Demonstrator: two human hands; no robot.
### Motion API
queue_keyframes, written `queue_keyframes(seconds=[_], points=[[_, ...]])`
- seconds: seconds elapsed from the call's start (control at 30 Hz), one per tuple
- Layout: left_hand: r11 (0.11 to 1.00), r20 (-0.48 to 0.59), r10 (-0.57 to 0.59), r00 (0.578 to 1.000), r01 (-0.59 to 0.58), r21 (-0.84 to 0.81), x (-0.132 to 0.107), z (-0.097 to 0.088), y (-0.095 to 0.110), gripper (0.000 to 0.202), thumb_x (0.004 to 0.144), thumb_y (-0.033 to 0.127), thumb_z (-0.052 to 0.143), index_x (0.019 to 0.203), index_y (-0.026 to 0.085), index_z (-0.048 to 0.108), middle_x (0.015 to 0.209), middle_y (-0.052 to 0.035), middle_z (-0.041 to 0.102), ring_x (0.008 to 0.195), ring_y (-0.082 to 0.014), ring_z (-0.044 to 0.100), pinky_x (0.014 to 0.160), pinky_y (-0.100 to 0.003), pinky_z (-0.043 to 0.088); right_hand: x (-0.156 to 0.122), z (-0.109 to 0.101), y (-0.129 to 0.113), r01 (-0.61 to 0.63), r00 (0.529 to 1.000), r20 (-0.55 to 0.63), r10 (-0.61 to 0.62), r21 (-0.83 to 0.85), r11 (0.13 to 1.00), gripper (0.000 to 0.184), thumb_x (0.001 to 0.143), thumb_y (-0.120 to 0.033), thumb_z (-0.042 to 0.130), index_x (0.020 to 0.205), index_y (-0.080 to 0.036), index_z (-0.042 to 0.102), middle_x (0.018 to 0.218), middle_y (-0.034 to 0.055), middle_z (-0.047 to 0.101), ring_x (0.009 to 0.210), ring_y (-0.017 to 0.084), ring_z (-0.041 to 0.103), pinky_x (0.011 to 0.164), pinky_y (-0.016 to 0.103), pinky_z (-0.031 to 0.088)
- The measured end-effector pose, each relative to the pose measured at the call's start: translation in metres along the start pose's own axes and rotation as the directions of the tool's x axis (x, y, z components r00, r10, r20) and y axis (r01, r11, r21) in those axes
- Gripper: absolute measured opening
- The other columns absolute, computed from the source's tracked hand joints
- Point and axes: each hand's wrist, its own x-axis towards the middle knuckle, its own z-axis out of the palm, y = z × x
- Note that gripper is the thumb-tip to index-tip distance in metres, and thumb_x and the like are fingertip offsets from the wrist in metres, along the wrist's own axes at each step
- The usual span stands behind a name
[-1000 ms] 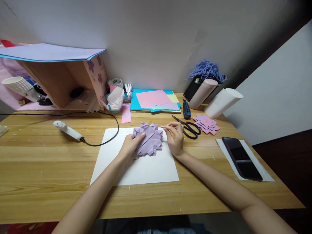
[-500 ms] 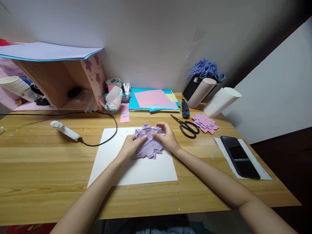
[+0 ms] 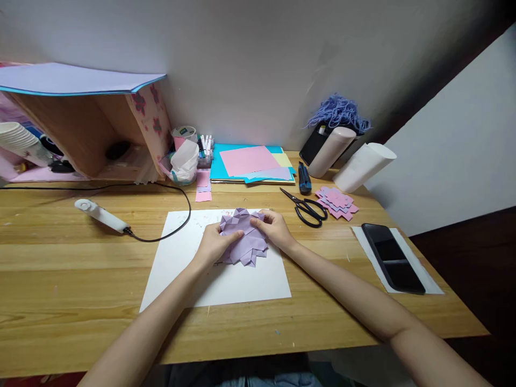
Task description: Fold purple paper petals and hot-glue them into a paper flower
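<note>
A lilac folded-paper piece (image 3: 244, 243) with many pointed edges lies on a white sheet (image 3: 217, 279) in the middle of the wooden desk (image 3: 80, 269). My left hand (image 3: 215, 243) grips its left side, thumb on top. On the right, my right hand (image 3: 272, 228) holds its upper right edge with the fingers curled over it. Both hands hold the piece just above the sheet.
Black scissors (image 3: 308, 207) and a stack of pink and lilac folded units (image 3: 337, 202) lie to the right, a phone (image 3: 392, 257) on white paper further right. A corded white tool (image 3: 100, 214) sits left. Coloured papers (image 3: 252, 162), markers, tape and a wooden box line the back.
My right hand has moved from beside the lilac piece onto its upper right edge and closed on it. The left hand has kept its grip. The view has shifted slightly.
</note>
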Motion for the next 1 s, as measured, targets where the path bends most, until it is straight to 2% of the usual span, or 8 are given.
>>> queue_keyframes(seconds=[0.23, 0.43, 0.63, 0.73, 0.8, 0.9, 1.0], points=[[1.0, -0.025, -0.017, 1.0, 0.017, -0.007, -0.001, 0.001, 0.003, 0.04, 0.056, 0.036, 0.072, 0.085, 0.009, 0.068, 0.083, -0.0103, 0.069, 0.068, -0.0196, 0.06, 0.059, -0.026, 0.043, 0.0, 0.0, 0.0, -0.021, 1.0, 0.021, 0.021, -0.016, 1.0, 0.026, 0.074, -0.043, 0.061, 0.07, -0.017, 0.062, 0.067, -0.0001, 0.058, 0.06, 0.012, 0.05, 0.054, 0.023, 0.038], [0.999, -0.051, -0.038, 0.998, 0.038, -0.009, 0.002, -0.001, 0.001, 0.036, 0.055, 0.033, 0.072, 0.081, 0.008, 0.068, 0.08, -0.0093, 0.069, 0.067, -0.019, 0.06, 0.056, -0.025, 0.042, 0.001, -0.001, 0.0, 0.043, 0.996, 0.086, -0.034, -0.097, 0.994, 0.025, 0.078, -0.041, 0.057, 0.09, -0.019, 0.06, 0.086, 0.0017, 0.062, 0.075, 0.014, 0.055, 0.065, 0.024, 0.042], [0.998, -0.092, -0.053, 0.994, 0.05, -0.033, 0.002, -0.001, 0.004, 0.035, 0.053, 0.031, 0.073, 0.079, 0.008, 0.068, 0.077, -0.0094, 0.069, 0.064, -0.0188, 0.06, 0.055, -0.025, 0.043, 0.002, -0.002, 0.008, 0.033, 0.998, -0.051, -0.047, -0.233, 0.972, 0.031, 0.072, -0.046, 0.062, 0.086, -0.019, 0.053, 0.074, -0.0006, 0.055, 0.064, 0.012, 0.051, 0.057, 0.024, 0.042], [0.998, -0.095, -0.061, 0.994, 0.059, -0.029, 0.001, -0.001, 0.004, 0.035, 0.053, 0.031, 0.072, 0.078, 0.008, 0.068, 0.077, -0.0097, 0.069, 0.064, -0.0189, 0.06, 0.054, -0.025, 0.043, 0.001, -0.002, 0.009, 0.08, 0.984, -0.133, -0.116, -0.252, 0.965, 0.039, 0.067, -0.042, 0.069, 0.091, -0.021, 0.047, 0.084, 0.0004, 0.053, 0.07, 0.013, 0.052, 0.063, 0.026, 0.045], [0.998, -0.092, -0.062, 0.994, 0.059, -0.029, 0.002, -0.001, 0.004, 0.034, 0.054, 0.032, 0.072, 0.078, 0.008, 0.068, 0.076, -0.0095, 0.069, 0.064, -0.0188, 0.06, 0.054, -0.025, 0.043, 0.0, -0.001, 0.005, 0.15, 0.966, -0.157, -0.204, -0.302, 0.941, 0.039, 0.066, -0.038, 0.07, 0.092, -0.022, 0.045, 0.09, 0.0017, 0.05, 0.077, 0.014, 0.052, 0.068, 0.027, 0.046], [0.998, -0.087, -0.057, 0.995, 0.054, -0.031, 0.002, -0.001, 0.002, 0.034, 0.054, 0.032, 0.072, 0.079, 0.009, 0.068, 0.077, -0.0093, 0.069, 0.064, -0.0187, 0.06, 0.055, -0.025, 0.043, -0.003, 0.0, -0.003, 0.246, 0.933, -0.139, -0.331, -0.424, 0.872, 0.029, 0.069, -0.033, 0.069, 0.087, -0.022, 0.049, 0.091, 0.0025, 0.047, 0.082, 0.016, 0.05, 0.072, 0.029, 0.045], [0.999, -0.081, -0.044, 0.996, 0.042, -0.023, 0.003, -0.001, 0.001, 0.035, 0.055, 0.033, 0.072, 0.081, 0.009, 0.068, 0.079, -0.0093, 0.069, 0.066, -0.0191, 0.06, 0.057, -0.025, 0.044, -0.006, 0.0, -0.008, 0.3, 0.915, -0.093, -0.393, -0.497, 0.815, 0.014, 0.072, -0.03, 0.066, 0.08, -0.022, 0.057, 0.09, 0.0034, 0.045, 0.086, 0.018, 0.05, 0.075, 0.031, 0.045]])
